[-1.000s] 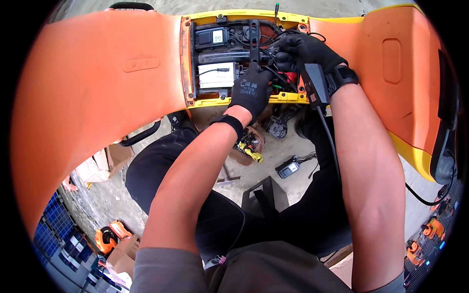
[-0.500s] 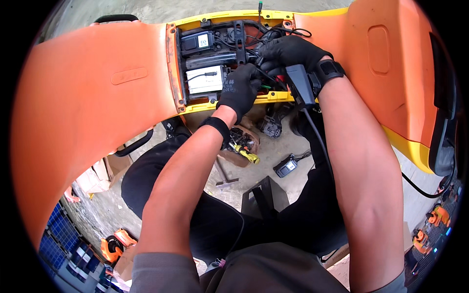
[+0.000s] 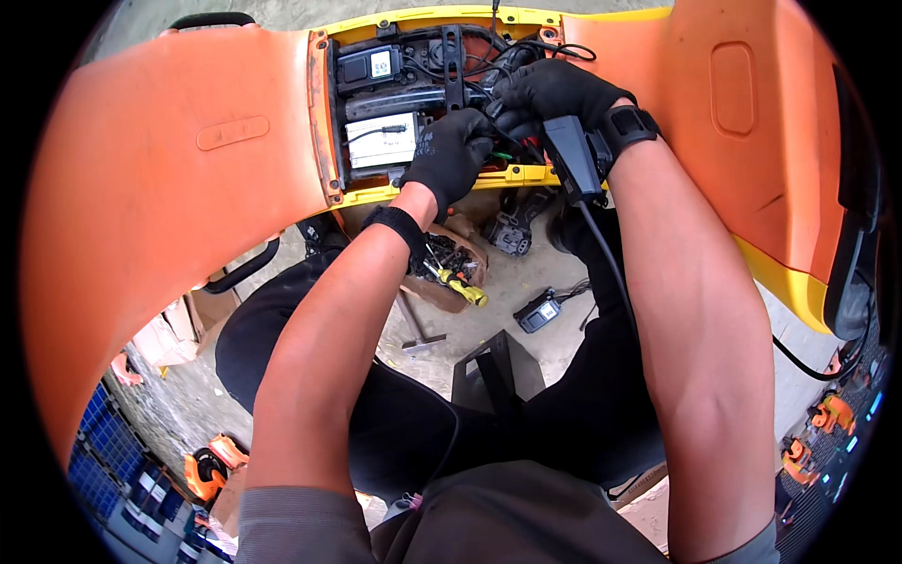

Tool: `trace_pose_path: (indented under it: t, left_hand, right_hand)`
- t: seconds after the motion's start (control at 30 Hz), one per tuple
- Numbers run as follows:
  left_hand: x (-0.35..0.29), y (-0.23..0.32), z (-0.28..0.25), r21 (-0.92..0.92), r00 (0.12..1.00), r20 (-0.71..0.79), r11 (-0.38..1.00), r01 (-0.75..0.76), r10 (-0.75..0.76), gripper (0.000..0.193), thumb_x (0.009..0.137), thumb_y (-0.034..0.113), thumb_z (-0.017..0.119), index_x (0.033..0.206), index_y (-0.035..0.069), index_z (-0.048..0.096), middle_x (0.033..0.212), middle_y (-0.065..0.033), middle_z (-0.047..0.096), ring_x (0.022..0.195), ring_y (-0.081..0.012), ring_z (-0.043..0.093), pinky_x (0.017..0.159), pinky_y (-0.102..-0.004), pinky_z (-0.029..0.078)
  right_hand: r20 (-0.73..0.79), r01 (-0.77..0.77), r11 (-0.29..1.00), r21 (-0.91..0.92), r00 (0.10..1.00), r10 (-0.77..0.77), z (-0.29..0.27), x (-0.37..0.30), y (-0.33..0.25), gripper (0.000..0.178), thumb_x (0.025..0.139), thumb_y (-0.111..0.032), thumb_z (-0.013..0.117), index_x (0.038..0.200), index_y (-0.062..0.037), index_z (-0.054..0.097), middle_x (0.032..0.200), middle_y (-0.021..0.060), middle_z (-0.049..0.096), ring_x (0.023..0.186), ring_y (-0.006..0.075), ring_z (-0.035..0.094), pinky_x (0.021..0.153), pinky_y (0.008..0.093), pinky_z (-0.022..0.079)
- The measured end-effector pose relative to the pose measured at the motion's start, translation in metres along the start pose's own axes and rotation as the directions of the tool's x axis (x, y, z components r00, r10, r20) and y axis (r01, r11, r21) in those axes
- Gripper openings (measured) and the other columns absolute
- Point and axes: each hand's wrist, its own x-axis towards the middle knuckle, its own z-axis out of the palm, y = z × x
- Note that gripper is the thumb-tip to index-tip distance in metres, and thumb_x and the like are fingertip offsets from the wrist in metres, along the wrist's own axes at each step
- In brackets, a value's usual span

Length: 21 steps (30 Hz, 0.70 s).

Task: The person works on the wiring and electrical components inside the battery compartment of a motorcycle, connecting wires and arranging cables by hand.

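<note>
Both my hands wear black gloves and work over an open compartment with a yellow rim (image 3: pixel 521 176) in an orange vehicle body (image 3: pixel 216 85). My left hand (image 3: pixel 451 155) is closed, its fingertips pinching what looks like a thin black cable beside a silver box (image 3: pixel 374 150). To its right, my right hand (image 3: pixel 559 94) is curled around black cables (image 3: pixel 479 89) at the compartment's right end; its fingertips are partly hidden. A black module with a white label (image 3: pixel 355 70) sits at the back left of the compartment. Red and green wire parts show under my right hand.
Strapped near my right wrist is a black device (image 3: pixel 571 155) with a trailing cord. On the floor below are a carton of small parts (image 3: pixel 460 258), a yellow-handled screwdriver (image 3: pixel 465 289), a hammer (image 3: pixel 421 334), a dark power tool (image 3: pixel 510 233) and another black module (image 3: pixel 537 312).
The view has shifted slightly, so the compartment and floor items appear farther left. My hands stay over the cables, with slightly more space between them.
</note>
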Motion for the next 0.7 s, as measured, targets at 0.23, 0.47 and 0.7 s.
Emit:
trace_pose_path:
  t: [0.23, 0.47, 0.7]
  left_hand:
    - [0.003, -0.001, -0.004, -0.025, 0.999, 0.042, 1.0, 0.011, -0.01, 0.016, 0.079, 0.006, 0.068, 0.092, 0.001, 0.06, 0.081, -0.0148, 0.064, 0.075, -0.0287, 0.062, 0.071, -0.0364, 0.048]
    - [0.005, -0.003, -0.003, -0.09, 0.999, 0.026, 0.996, 0.028, -0.026, 0.013, 0.081, 0.009, 0.066, 0.091, 0.001, 0.063, 0.082, -0.0139, 0.066, 0.077, -0.0263, 0.064, 0.074, -0.0346, 0.05]
    - [0.004, -0.004, -0.004, -0.068, 0.998, 0.035, 0.996, 0.064, -0.061, 0.017, 0.083, 0.01, 0.066, 0.098, 0.003, 0.063, 0.085, -0.0134, 0.068, 0.078, -0.0253, 0.065, 0.074, -0.0344, 0.051]
  right_hand:
    - [0.067, -0.266, 0.813, 0.519, 0.96, 0.271, 0.003, -0.005, -0.01, 0.023, 0.097, -0.018, 0.059, 0.108, 0.002, 0.063, 0.092, 0.0107, 0.069, 0.078, 0.0182, 0.069, 0.068, 0.0321, 0.061]
    - [0.087, -0.329, 0.793, 0.513, 0.939, 0.333, 0.002, 0.0, -0.021, 0.022, 0.099, -0.015, 0.054, 0.111, 0.0019, 0.06, 0.095, 0.0092, 0.068, 0.082, 0.0175, 0.067, 0.074, 0.0341, 0.061]
    - [0.045, -0.298, 0.652, 0.697, 0.926, 0.375, 0.008, -0.003, -0.028, 0.016, 0.094, -0.005, 0.056, 0.101, 0.0044, 0.066, 0.09, 0.0131, 0.07, 0.079, 0.0184, 0.071, 0.071, 0.0283, 0.061]
